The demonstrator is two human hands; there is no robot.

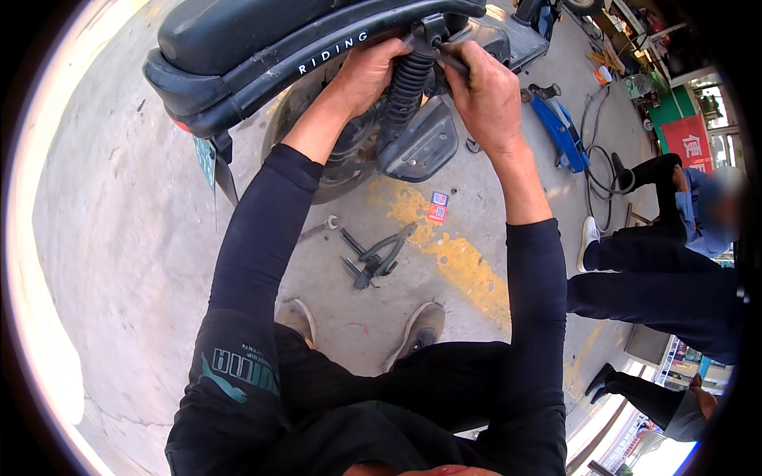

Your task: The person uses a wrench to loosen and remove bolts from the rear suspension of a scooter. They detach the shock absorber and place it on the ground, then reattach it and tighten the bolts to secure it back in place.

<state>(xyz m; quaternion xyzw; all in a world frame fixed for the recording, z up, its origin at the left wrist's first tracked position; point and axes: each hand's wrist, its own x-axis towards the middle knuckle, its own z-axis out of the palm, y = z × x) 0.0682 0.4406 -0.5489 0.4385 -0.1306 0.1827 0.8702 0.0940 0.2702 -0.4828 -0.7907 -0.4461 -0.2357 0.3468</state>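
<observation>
A dark scooter (238, 40) stands in front of me, seen from its rear side. My left hand (367, 75) grips the top of the ribbed black rear shock absorber (406, 87) just under the seat rail. My right hand (486, 95) is closed on a thin metal tool (448, 59) set at the shock's upper mount. Below the shock sits a dark plastic cover (421, 147) beside the rear wheel (317, 127). Both forearms wear black sleeves.
On the concrete floor by my shoes (417, 329) lie pliers (385, 250), a spanner (321, 228) and a small red card (438, 208). A blue floor jack (559, 127) and a black hose (599, 170) lie right. A seated person (675, 230) is at the right edge.
</observation>
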